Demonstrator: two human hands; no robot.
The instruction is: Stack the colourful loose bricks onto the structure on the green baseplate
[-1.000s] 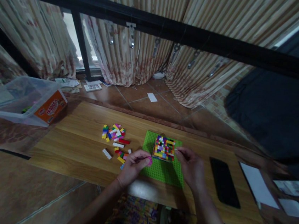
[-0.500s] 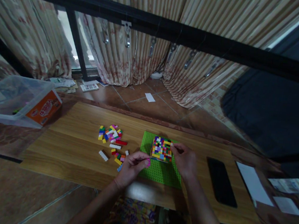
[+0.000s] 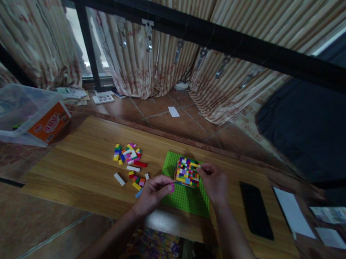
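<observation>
Pinching, head view: left hand (image 3: pixel 153 191), thumb and fingers closed on a small pink brick (image 3: pixel 171 188), held over the near left part of a green baseplate (image 3: pixel 184 201). Right hand (image 3: pixel 216 184), apart from the left, thumb and fingertips drawn together at the right edge of the brick build (image 3: pixel 187 172); whether a small piece sits between them cannot be told.

Brick build: one, squarish, many-coloured, studded on top, standing on the far part of the baseplate, between the two hands.

Baseplate: one, studded, lying flat on a wooden table (image 3: pixel 72 172).

Loose bricks, left of the baseplate: one mixed pile (image 3: pixel 131 155), farthest from the person; one long red brick (image 3: pixel 140 164), just beside the pile; one white brick (image 3: pixel 133 169), near the red; a second white brick (image 3: pixel 119 179), lying slantwise, nearer the person; one smaller mixed cluster (image 3: pixel 138 181), just beside the left hand.

Right of the baseplate: one flat black slab (image 3: pixel 256 211), well apart from the bricks; one white sheet (image 3: pixel 294 212) beyond it.

Far left: one clear plastic tub (image 3: pixel 5 133) with an orange label (image 3: pixel 50 123). Behind: striped curtains (image 3: pixel 167 69), a dark bar (image 3: pixel 184 25) across them.
</observation>
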